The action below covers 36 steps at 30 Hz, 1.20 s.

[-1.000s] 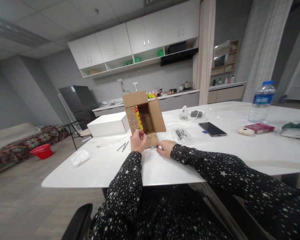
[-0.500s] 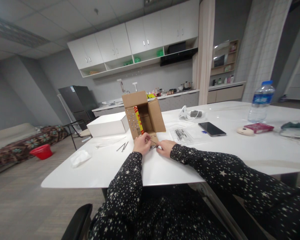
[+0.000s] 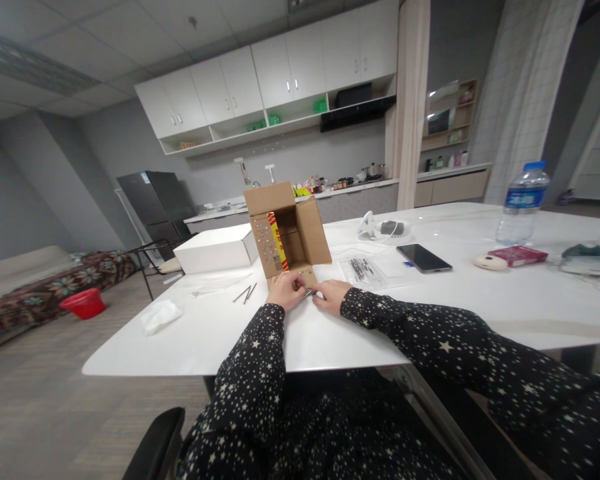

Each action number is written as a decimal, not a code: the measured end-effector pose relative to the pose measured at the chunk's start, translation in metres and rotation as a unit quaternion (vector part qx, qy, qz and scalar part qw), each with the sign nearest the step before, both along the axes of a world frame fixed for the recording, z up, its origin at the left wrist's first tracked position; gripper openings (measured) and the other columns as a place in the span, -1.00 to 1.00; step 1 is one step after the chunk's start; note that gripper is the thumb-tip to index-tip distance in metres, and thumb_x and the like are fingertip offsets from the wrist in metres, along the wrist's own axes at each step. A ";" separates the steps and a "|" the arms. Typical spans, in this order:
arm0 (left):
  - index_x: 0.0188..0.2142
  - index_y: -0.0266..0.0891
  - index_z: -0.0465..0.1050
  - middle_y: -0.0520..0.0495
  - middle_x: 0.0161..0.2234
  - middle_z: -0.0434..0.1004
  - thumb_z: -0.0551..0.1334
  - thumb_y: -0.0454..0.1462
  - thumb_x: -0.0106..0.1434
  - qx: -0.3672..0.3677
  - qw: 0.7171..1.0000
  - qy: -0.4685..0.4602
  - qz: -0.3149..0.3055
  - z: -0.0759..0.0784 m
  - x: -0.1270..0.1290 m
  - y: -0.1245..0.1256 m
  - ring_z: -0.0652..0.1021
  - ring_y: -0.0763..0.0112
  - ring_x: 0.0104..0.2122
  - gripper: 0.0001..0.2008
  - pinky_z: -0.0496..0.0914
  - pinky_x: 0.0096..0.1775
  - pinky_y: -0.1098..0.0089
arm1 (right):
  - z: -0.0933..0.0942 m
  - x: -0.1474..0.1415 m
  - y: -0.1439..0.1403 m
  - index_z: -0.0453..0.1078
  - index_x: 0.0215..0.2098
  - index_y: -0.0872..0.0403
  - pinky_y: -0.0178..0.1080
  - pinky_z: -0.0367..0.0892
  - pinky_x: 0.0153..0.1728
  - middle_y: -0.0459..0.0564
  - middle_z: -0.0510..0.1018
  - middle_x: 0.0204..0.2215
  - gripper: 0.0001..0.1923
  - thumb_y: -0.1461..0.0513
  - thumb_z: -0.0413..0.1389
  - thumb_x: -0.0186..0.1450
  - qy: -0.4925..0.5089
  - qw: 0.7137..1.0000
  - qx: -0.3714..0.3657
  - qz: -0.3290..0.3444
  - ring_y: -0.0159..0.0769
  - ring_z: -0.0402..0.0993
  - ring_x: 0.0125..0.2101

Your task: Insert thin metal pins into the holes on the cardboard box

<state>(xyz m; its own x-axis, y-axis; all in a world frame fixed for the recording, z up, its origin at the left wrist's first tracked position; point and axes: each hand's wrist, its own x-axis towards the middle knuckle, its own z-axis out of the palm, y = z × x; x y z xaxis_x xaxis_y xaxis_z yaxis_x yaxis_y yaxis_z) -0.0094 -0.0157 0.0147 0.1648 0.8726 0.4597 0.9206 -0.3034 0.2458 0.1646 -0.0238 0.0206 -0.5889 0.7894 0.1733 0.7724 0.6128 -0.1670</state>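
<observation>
Head view: we rest both hands on the white table, at the near flap of the open cardboard box. Our left hand pinches small metal pins; our right hand lies curled just beside them. 2 more pins lie left.

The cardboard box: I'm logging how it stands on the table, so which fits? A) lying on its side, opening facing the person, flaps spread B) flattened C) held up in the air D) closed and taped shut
A: the cardboard box rests on the table, its open side toward the person, flaps spread, both hands at its lower flap.
</observation>
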 end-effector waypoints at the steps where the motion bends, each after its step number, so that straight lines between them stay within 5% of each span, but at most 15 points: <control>1: -0.44 -0.13 0.44 0.05 -0.36 0.55 0.18 -0.28 0.03 0.002 1.000 -0.001 -0.002 0.000 0.000 0.000 0.46 0.33 -0.24 -0.91 0.28 -0.12 0.29 | 0.000 0.000 0.000 0.40 -0.10 -0.05 -0.24 0.29 -0.30 0.02 0.55 -0.20 -0.65 0.10 -0.09 0.24 0.000 1.000 0.000 0.000 -0.17 0.47 -0.20; 18: -0.24 -0.15 0.39 -0.11 -0.20 0.47 0.10 -0.24 0.18 0.047 0.991 -0.025 0.124 -0.006 -0.007 0.008 0.38 0.19 -0.12 -0.83 0.20 -0.10 0.16 | -0.007 0.000 0.006 0.40 -0.07 -0.03 -0.22 0.28 -0.27 0.05 0.55 -0.20 -0.63 0.11 -0.09 0.25 0.001 1.000 0.006 -0.004 -0.16 0.46 -0.20; 36: -0.23 -0.16 0.35 -0.13 -0.18 0.42 0.00 -0.24 0.28 0.073 0.989 0.052 0.114 -0.008 -0.001 0.012 0.36 0.18 -0.12 -0.82 0.18 -0.10 0.16 | -0.014 -0.002 0.012 0.40 -0.08 -0.03 -0.21 0.28 -0.32 0.04 0.55 -0.24 -0.62 0.09 -0.09 0.22 0.004 1.000 0.020 -0.005 -0.14 0.47 -0.23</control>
<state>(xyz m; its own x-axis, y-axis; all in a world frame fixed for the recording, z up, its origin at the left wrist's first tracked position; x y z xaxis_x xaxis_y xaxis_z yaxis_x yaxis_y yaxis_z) -0.0105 -0.0039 0.0072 0.0249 0.8181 0.5745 0.9873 -0.1102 0.1141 0.1624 -0.0122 0.0067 -0.5798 0.7875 0.2091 0.7770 0.6116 -0.1489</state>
